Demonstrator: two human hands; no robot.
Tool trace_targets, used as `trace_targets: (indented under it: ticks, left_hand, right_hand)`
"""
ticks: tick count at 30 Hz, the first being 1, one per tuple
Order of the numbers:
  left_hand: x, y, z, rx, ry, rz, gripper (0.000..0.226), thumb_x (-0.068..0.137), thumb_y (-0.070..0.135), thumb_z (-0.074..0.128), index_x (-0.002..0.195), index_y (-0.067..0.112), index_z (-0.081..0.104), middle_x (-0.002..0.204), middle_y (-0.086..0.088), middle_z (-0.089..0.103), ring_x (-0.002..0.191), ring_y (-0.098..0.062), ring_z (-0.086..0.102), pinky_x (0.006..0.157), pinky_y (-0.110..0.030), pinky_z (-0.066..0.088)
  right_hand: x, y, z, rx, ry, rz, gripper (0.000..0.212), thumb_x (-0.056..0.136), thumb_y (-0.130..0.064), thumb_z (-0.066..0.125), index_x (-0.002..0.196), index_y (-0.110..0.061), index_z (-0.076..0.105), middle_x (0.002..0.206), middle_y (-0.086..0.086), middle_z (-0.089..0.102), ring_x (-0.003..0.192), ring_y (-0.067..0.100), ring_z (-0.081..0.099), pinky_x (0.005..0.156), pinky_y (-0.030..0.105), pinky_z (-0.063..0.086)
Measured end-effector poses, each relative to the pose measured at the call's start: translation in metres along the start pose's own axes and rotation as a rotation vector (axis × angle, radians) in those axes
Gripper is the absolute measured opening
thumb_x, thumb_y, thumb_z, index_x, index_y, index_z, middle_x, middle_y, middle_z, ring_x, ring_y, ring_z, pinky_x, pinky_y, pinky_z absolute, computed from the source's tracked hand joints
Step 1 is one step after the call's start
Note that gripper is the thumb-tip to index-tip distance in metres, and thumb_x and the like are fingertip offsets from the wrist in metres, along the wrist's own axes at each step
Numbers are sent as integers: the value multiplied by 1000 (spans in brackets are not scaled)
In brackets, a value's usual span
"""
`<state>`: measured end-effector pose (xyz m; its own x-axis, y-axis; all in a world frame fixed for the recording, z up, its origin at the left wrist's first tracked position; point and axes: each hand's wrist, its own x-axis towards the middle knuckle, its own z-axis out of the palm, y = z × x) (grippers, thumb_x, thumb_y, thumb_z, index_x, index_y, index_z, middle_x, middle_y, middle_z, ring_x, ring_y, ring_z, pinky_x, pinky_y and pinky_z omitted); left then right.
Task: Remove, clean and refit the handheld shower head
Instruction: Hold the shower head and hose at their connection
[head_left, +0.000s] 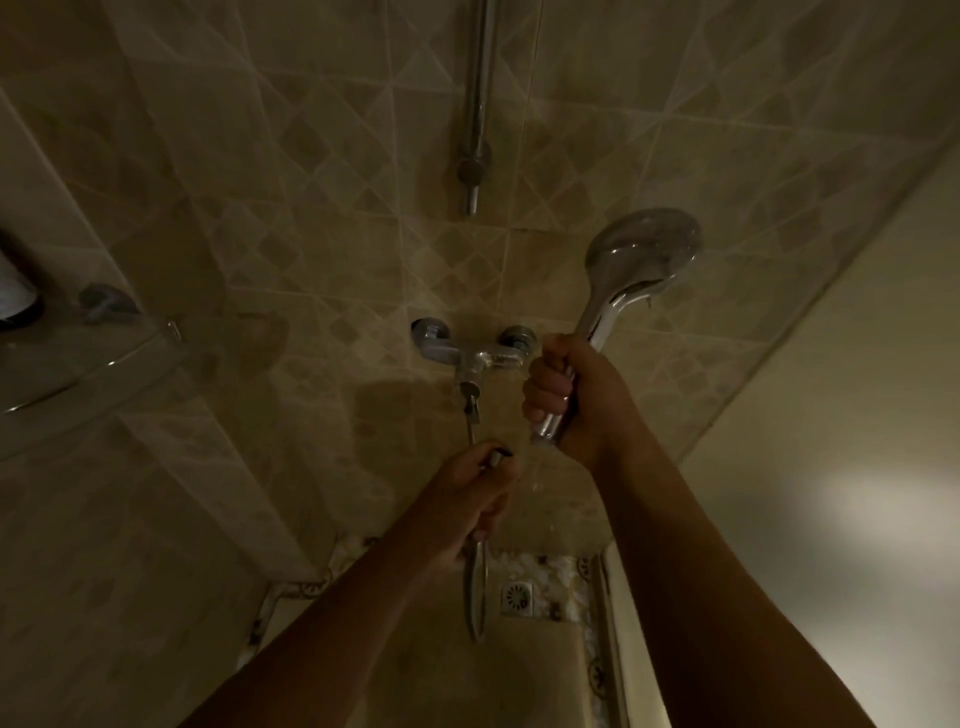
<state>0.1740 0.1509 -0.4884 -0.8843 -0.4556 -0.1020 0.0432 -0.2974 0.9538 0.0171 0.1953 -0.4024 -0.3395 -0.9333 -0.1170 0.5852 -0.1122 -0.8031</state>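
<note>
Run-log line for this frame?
right hand: grips chrome handheld shower head | left hand: holds silver metal hose end | state: head detached from hose

— What colour is seen on the shower head (641, 249)?
— Shiny silver chrome is shown, as on the mixer tap (470, 356).
— And the wall tiles (291, 171)?
— Beige is seen, patterned with paler diamonds and crossing lines.

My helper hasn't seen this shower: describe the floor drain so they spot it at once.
From the mixer tap on the tiled wall, follow the hose down. Right of its loop lies the floor drain: a pale square grate in the pebble strip, the only slotted thing there.
</note>
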Motion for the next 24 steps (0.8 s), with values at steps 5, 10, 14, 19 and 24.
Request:
trace_targets:
  ticks: [5,10,14,19,24]
  left_hand:
    - [18,17,1,140,-19,63,16,85,39,65,79,24,60,58,10,42,49,-8,36,46,-22,31]
    - [47,46,7,55,59,18,23,86,20,51,102,18,66,60,7,47,49,-8,39,50,-25,34]
    - [65,74,19,143,56,104,25,103,8,38,107,19,61,69,0,55,51,-9,43,51,-25,37]
    - [85,95,36,289,90,297,29,105,5,38,130,9,51,78,-16,54,52,-8,48,45,-24,33]
    - [105,114,47,251,183,283,53,102,9,47,138,41,26,78,5,71,48,-1,60,41,-16,41]
  right_hand:
    - [7,1,-8,-190,151,-114,35,88,-18,54,55,-20,46,45,-4,31,37,13,31,45,26,35]
    - [9,-15,-20,-437,162,-204,39,91,-21,61,52,-21,59,48,2,42,41,18,40,49,32,35]
    - [10,-28,-22,-583,95,-276,32,91,-24,64,84,7,66,58,13,58,50,26,56,52,31,44]
    - [11,-51,-17,-554,-64,-346,24,95,-13,59,81,-8,77,62,13,69,47,19,63,46,24,48]
    - [23,-72,-20,-676,83,-363,31,92,-20,66,81,9,69,57,16,61,41,17,51,43,27,39]
